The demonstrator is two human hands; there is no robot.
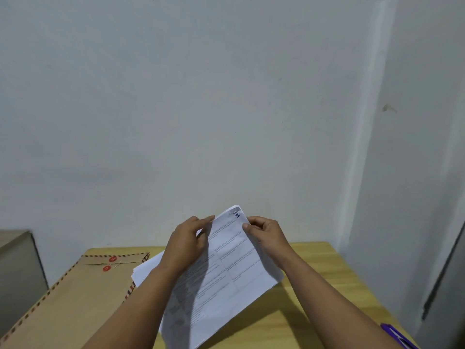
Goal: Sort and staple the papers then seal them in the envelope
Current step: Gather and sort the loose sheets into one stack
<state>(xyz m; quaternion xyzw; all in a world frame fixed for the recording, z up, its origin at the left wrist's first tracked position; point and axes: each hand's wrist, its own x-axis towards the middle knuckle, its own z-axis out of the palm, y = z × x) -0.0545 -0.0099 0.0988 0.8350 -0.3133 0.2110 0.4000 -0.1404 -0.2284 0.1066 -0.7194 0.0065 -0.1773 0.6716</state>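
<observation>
Above table (314,260) | both hands grasping papers (226,268): left hand (187,244), right hand (265,234) | envelope (75,298) closed, contents unseen

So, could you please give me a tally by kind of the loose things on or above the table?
Held bundle of papers, gripped by the left hand and right hand: 1
Stack of white papers on the table: 1
Brown envelope: 1
Purple object at the right edge, kind unclear: 1
Total: 4
</observation>
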